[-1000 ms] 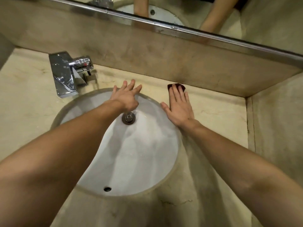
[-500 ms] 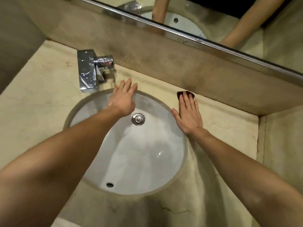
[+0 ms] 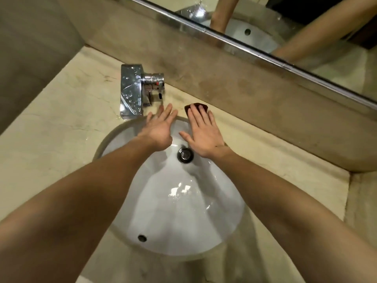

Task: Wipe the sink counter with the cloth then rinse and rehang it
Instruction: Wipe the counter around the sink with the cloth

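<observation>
A small dark reddish-brown cloth [image 3: 195,106] lies flat on the beige stone counter [image 3: 61,123] just behind the white round sink [image 3: 183,211]. My right hand [image 3: 204,133] presses flat on the cloth, fingers spread over it, so only its far edge shows. My left hand [image 3: 161,129] rests flat and empty on the sink's back rim, fingers stretched toward the chrome tap [image 3: 134,92]. The two hands are close together, thumbs almost meeting above the drain [image 3: 185,155].
A stone backsplash [image 3: 244,88] rises right behind the hands, with a mirror [image 3: 306,27] above it. Walls close the counter at the left and right. Water glistens in the basin, and an overflow hole [image 3: 142,238] sits at its near side.
My right hand has slid the cloth leftward along the counter behind the sink, toward the tap and my left hand. The view has shifted, so the tap now sits more central.
</observation>
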